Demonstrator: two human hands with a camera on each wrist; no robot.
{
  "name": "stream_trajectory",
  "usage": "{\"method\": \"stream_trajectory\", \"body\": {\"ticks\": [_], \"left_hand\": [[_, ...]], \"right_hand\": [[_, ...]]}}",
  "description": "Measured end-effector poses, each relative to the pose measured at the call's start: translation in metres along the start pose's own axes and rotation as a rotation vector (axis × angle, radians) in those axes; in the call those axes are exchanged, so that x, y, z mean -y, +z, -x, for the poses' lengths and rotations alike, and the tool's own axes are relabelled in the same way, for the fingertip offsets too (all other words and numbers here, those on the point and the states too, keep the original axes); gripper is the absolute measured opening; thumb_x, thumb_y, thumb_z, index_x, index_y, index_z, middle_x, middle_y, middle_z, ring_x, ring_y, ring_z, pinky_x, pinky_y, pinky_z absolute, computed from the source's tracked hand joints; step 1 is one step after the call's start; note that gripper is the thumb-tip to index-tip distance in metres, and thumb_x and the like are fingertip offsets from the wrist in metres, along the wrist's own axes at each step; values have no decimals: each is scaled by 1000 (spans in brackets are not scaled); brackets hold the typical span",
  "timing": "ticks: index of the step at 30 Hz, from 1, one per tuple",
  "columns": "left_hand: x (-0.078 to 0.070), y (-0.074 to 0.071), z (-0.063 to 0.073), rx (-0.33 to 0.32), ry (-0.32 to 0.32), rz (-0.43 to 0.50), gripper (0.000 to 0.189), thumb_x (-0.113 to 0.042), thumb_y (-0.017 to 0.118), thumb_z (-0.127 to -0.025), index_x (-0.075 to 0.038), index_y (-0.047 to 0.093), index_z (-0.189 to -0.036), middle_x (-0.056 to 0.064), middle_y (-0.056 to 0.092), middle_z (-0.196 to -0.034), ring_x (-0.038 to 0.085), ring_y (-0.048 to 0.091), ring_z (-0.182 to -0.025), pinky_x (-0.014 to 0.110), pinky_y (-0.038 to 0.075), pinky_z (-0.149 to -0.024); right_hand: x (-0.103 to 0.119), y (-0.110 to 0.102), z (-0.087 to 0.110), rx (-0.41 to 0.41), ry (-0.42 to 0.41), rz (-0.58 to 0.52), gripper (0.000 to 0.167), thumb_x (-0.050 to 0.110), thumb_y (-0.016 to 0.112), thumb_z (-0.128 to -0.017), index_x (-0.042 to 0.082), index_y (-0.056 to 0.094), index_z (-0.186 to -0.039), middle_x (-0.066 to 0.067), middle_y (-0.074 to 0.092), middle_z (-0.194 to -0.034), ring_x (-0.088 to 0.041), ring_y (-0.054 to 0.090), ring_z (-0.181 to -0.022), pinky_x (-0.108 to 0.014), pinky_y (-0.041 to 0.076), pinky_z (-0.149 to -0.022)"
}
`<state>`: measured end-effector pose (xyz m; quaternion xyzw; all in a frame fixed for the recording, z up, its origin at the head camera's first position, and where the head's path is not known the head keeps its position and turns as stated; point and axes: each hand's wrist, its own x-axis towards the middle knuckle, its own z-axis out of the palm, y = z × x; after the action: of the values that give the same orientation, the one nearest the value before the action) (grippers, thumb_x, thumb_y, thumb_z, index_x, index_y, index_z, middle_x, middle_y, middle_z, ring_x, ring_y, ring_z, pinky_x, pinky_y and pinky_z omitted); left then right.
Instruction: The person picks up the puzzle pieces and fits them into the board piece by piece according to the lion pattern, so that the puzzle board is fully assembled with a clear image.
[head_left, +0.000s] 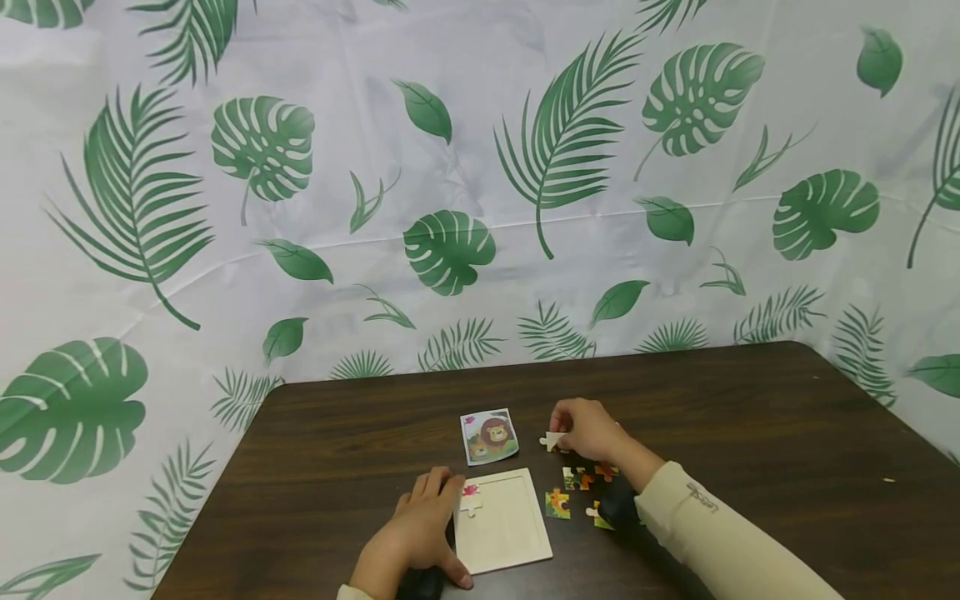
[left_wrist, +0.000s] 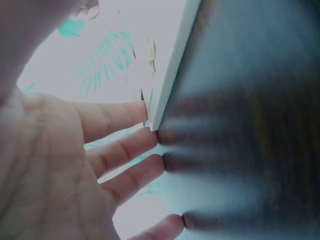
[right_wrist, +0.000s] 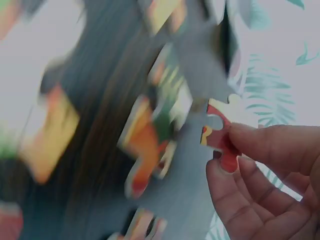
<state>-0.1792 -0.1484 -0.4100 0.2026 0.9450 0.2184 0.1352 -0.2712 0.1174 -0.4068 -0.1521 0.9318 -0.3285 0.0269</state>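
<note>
My right hand [head_left: 592,429] pinches a jigsaw piece [right_wrist: 220,137] between thumb and fingers, above the table right of the picture card. In the right wrist view the piece is red with a pale part and a bit of yellow. My left hand [head_left: 420,525] rests along the left side of a square wooden puzzle tray [head_left: 510,525], thumb near its lower left corner. In the left wrist view its spread fingers [left_wrist: 127,182] touch the table and the tray's corner. Two pieces lie in the tray's upper left, one with a pink flower [head_left: 470,490].
A lion picture card [head_left: 491,437] lies behind the tray. Several loose pieces lie to the tray's right, among them a yellow-orange one [head_left: 557,503] and joined-looking ones [head_left: 578,478]. A leaf-print cloth [head_left: 465,183] hangs behind the dark wooden table [head_left: 360,425].
</note>
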Motion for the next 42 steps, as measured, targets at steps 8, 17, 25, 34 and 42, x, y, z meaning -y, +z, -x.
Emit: {"method": "stream_trajectory", "body": {"ticks": [8, 17, 25, 34, 42], "left_hand": [[-2, 0, -1, 3, -7, 0, 115, -42, 90, -45, -1, 38, -138, 16, 29, -134, 36, 27, -122, 60, 27, -92], [-2, 0, -1, -18, 9, 7, 113, -42, 91, -44, 0, 40, -136, 15, 31, -129, 35, 30, -119, 58, 29, -91], [-1, 0, -1, -26, 31, -4, 113, -43, 90, -44, 0, 40, -136, 16, 31, -129, 35, 31, -117, 59, 30, -89], [0, 1, -1, -24, 27, -16, 114, -44, 90, -44, 0, 39, -136, 16, 31, -129, 35, 31, -117, 58, 32, -89], [1, 1, -1, -21, 27, -26, 114, -45, 89, -44, 1, 39, -136, 16, 31, -130, 35, 31, -117, 58, 32, -89]], "right_hand": [[25, 11, 6, 61, -54, -214, 14, -5, 70, -76, 6, 63, -79, -1, 55, -70, -15, 54, -59, -32, 48, -55], [50, 33, 13, 151, -75, -337, 7, -5, 67, -79, 2, 64, -79, -3, 58, -69, -15, 57, -59, -35, 52, -56], [56, 49, 13, 163, -49, -395, 8, -7, 66, -79, 1, 65, -77, -2, 59, -67, -13, 58, -61, -29, 52, -55], [59, 54, 16, 157, -25, -382, 11, -10, 65, -77, 1, 65, -74, -1, 58, -64, -11, 56, -59, -27, 51, -53], [63, 56, 18, 150, -26, -364, 11, -11, 62, -76, -1, 65, -73, -2, 59, -62, -13, 59, -57, -27, 51, -51]]}}
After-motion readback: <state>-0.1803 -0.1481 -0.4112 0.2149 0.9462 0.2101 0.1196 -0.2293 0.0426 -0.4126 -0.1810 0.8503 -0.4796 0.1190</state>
